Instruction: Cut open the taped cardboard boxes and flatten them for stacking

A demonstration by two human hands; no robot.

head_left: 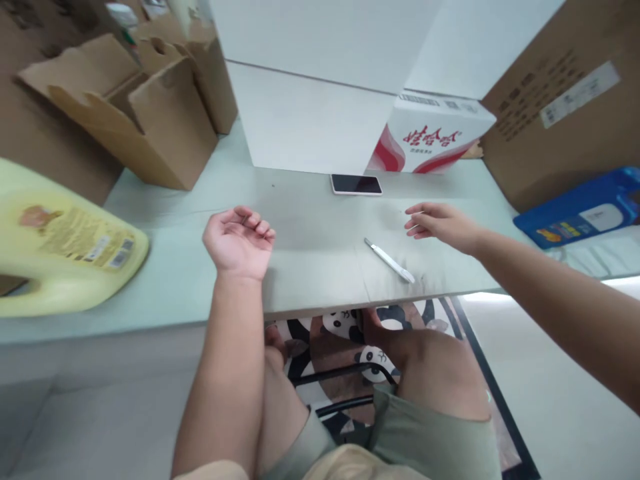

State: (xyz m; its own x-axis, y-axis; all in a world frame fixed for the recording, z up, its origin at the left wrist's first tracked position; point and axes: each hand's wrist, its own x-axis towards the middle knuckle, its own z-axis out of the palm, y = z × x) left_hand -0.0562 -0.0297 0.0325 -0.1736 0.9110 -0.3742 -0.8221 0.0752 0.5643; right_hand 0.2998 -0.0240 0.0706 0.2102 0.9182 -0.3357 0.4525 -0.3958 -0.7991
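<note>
Two bare hands are over the pale grey-green tabletop (180, 267), and neither holds anything. The left hand (239, 241) rests on the table with its palm turned up. Its fingers (255, 223) curl loosely inward, with a gap left to the palm and nothing inside them. The right hand (440, 225) reaches in from the right. It is held flat and low over the surface, its fingers (417, 223) stretched out and lying close together; whether they touch the table cannot be told.

One slim white pen-shaped tool with a grey tip (390, 261) lies on the table between the two hands. It is set on a slant, just below the right hand's fingertips and near the front edge. It is near the right hand but apart from it, and well apart from the left hand.

One dark-screened phone in a white case (357, 184) lies flat further back, in front of a large plain white box (310, 120). Beside that box stands one white carton with red print (435, 137).

At least two open brown cardboard boxes (150, 127) stand at the back left. One big pale yellow plastic jug with a label (60, 247) lies on its side at the left edge. On the right are one blue flat packet (585, 207) and one large brown cardboard box (565, 107).

Below the table's edge the person's two knees show above a panda-patterned rug (340, 327).
</note>
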